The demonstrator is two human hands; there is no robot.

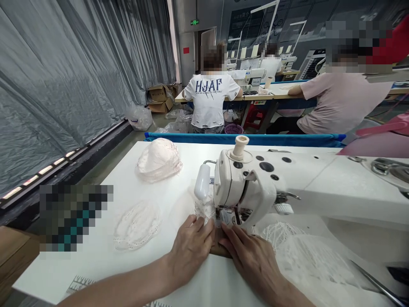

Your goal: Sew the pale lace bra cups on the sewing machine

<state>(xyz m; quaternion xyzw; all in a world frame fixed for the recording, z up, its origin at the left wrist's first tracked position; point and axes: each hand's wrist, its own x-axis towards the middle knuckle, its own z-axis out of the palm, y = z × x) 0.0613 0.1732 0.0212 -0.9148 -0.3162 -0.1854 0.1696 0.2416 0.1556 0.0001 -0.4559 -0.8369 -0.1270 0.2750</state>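
Note:
A white sewing machine stands on the table, its needle area just beyond my fingertips. White lace trim lies left of the presser foot and runs down to my left hand. The fingers of that hand are bent and closed on the trim's near end. My right hand is close beside it, at the front of the presser foot. Its thumb and fingers are pressed together, and whatever they hold is hidden. Between the hands a brownish strip shows at the machine bed.
A gathered pale lace piece and a lace loop lie on the left. Sheer lace fabric is heaped right of my right hand, near metal scissors. Past the blue-edged table, people sit at other machines.

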